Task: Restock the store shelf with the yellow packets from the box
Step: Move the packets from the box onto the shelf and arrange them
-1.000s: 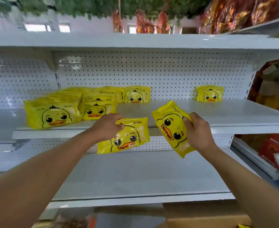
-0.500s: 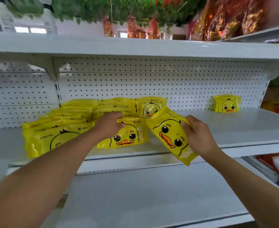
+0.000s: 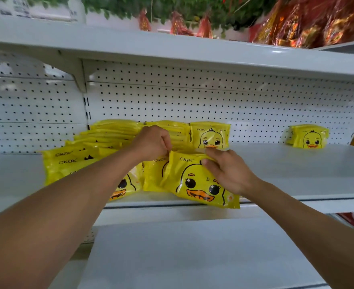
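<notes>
On the white middle shelf (image 3: 286, 170), my right hand (image 3: 228, 172) grips the top edge of a yellow duck packet (image 3: 197, 184) that stands at the shelf's front edge. Just left of it, my left hand (image 3: 153, 142) pinches the top of a second yellow packet (image 3: 153, 176), partly hidden behind the first. Rows of the same yellow packets (image 3: 101, 142) fill the shelf to the left, running back to the pegboard. One packet (image 3: 210, 135) stands at the back centre, and a lone packet (image 3: 309, 136) stands at the back right. The box is out of view.
A bare white lower shelf (image 3: 192, 253) lies below my arms. The upper shelf (image 3: 172, 49) overhangs above, carrying red and gold foil bags (image 3: 301, 24) at the right under green hanging foliage. The perforated back panel (image 3: 192, 105) closes the rear.
Both hands have moved forward and up onto the middle shelf, setting the two packets upright side by side next to the existing rows. The camera has come closer to the shelf.
</notes>
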